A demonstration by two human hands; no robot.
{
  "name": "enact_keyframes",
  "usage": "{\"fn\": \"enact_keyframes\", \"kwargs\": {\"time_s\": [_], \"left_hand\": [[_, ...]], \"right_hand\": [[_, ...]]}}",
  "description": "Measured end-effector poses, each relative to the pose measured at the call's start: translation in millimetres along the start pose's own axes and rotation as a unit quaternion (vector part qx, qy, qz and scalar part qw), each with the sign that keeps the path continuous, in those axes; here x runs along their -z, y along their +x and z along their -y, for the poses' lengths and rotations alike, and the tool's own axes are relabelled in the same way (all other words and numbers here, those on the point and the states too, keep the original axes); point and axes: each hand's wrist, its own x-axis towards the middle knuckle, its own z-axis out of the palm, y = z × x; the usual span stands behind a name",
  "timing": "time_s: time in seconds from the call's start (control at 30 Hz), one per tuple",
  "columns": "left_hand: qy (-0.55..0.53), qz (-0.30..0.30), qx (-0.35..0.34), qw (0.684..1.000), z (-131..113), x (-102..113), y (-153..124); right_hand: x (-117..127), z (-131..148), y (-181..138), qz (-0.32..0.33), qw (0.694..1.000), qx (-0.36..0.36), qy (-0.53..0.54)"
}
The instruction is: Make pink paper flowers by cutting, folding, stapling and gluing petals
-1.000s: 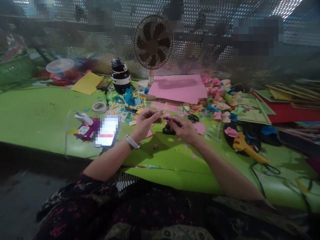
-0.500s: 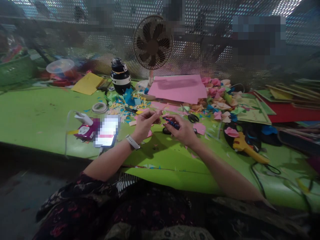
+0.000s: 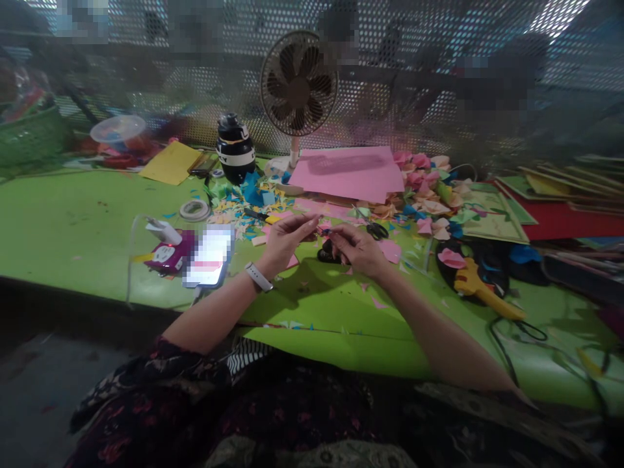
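My left hand (image 3: 284, 239), with a white watch on its wrist, is raised over the green table (image 3: 73, 227) and pinches a small pink paper piece (image 3: 322, 226) between its fingertips. My right hand (image 3: 358, 248) is curled beside it, fingers closed on a thin dark blue tool whose tip (image 3: 327, 231) meets the paper. The two hands almost touch. A small dark object (image 3: 325, 253) lies on the table just under them. Pink scraps (image 3: 390, 249) lie around the hands.
A phone (image 3: 209, 255) and a white charger (image 3: 163, 229) lie to the left. Black scissors (image 3: 375, 229), a yellow glue gun (image 3: 480, 289), a pink paper stack (image 3: 348, 170), folded paper flowers (image 3: 429, 185), a fan (image 3: 298, 84), a black bottle (image 3: 234, 151) and a tape roll (image 3: 194, 209) surround the hands.
My right hand has turned and drawn back a little, so less of the blue tool shows than half a second ago. My left hand has stayed in place.
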Motion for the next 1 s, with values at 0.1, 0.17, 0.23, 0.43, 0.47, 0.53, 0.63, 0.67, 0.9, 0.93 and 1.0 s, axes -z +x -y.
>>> {"fn": "enact_keyframes", "kwargs": {"time_s": [0.1, 0.17, 0.23, 0.43, 0.47, 0.53, 0.63, 0.67, 0.9, 0.93, 1.0], "left_hand": [[0.005, -0.013, 0.010, 1.000, -1, -1, 0], [0.002, -0.022, 0.006, 1.000, -1, -2, 1], [-0.004, -0.020, -0.010, 1.000, 0, -1, 2], [-0.003, -0.004, -0.041, 0.999, 1, -1, 3], [0.002, -0.009, -0.046, 0.999, 1, -1, 2], [0.014, -0.019, -0.057, 0.998, 1, -2, 1], [0.021, -0.013, -0.055, 0.998, 1, -3, 0], [0.021, -0.007, -0.050, 0.999, 1, -3, 0], [-0.006, 0.007, -0.036, 0.999, 6, 1, 3], [-0.014, 0.011, -0.031, 0.999, 7, 2, 4], [-0.026, 0.022, -0.021, 0.999, 7, 4, 4]], "right_hand": [[-1, 0, 0, 0.001, 1.000, 0.014, -0.017], [-3, 1, -1, -0.032, 0.996, 0.048, -0.066], [-5, 1, -2, -0.071, 0.986, 0.086, -0.122], [-7, 7, -3, -0.036, 0.981, 0.091, -0.166], [-6, 8, -3, -0.020, 0.983, 0.079, -0.162], [-5, 10, -4, -0.002, 0.988, 0.053, -0.146], [-3, 10, -5, -0.015, 0.992, 0.028, -0.120], [-3, 10, -4, -0.022, 0.993, 0.025, -0.116], [-4, 11, -3, 0.006, 0.998, 0.017, -0.056], [-4, 12, -3, 0.017, 0.999, 0.012, -0.042], [-2, 13, -3, 0.038, 0.999, -0.002, -0.015]]}}
